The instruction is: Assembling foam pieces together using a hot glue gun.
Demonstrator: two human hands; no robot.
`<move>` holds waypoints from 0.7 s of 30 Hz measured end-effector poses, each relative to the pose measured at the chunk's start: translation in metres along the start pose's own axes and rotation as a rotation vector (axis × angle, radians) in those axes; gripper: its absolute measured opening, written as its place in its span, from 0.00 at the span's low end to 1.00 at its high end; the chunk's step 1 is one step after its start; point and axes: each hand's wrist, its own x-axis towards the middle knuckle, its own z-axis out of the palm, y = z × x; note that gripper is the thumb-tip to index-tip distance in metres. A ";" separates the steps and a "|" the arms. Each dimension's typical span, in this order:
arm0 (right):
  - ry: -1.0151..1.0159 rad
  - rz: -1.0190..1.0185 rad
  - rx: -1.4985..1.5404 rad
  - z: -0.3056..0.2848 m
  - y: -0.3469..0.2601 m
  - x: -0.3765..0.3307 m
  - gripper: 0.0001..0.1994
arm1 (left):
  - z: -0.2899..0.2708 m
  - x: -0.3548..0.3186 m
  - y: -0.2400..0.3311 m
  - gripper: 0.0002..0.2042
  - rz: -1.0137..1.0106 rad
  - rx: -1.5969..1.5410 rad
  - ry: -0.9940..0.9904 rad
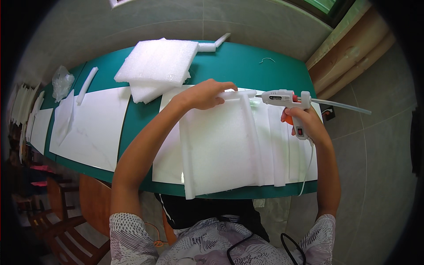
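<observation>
Overhead, green table (tiled floor)

I see home craft corner: green table centre frame, tiled floor right, wooden chairs lower left, stacked white foam sheets top centre.

Bright, even daylight; strong fisheye view, sharp at centre.

Light soft and diffuse, no hard shadows; only faint shading under the forearms on the white foam sheets. Sheets near overexposed, surface texture mostly washed out. Mild sheen on the green table. Table edge bows heavily toward the rim; corners vignetted to black. Lower left dim and murky. Slight softness at periphery; thin red fringe at the left edge.
</observation>
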 end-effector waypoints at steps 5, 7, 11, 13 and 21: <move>-0.043 0.025 -0.032 0.003 -0.015 0.011 0.21 | 0.003 0.001 -0.002 0.21 0.044 0.007 0.001; -0.055 0.031 -0.041 0.003 -0.019 0.019 0.21 | 0.003 0.000 -0.003 0.21 0.047 -0.003 0.004; -0.094 0.052 -0.109 0.005 -0.030 0.028 0.20 | 0.004 -0.001 -0.003 0.21 0.048 -0.012 0.004; -0.093 0.059 -0.125 0.007 -0.033 0.032 0.20 | 0.002 -0.002 0.000 0.21 0.040 -0.017 -0.005; -0.114 0.109 -0.202 0.013 -0.043 0.033 0.20 | 0.005 0.000 -0.004 0.21 0.025 -0.024 0.002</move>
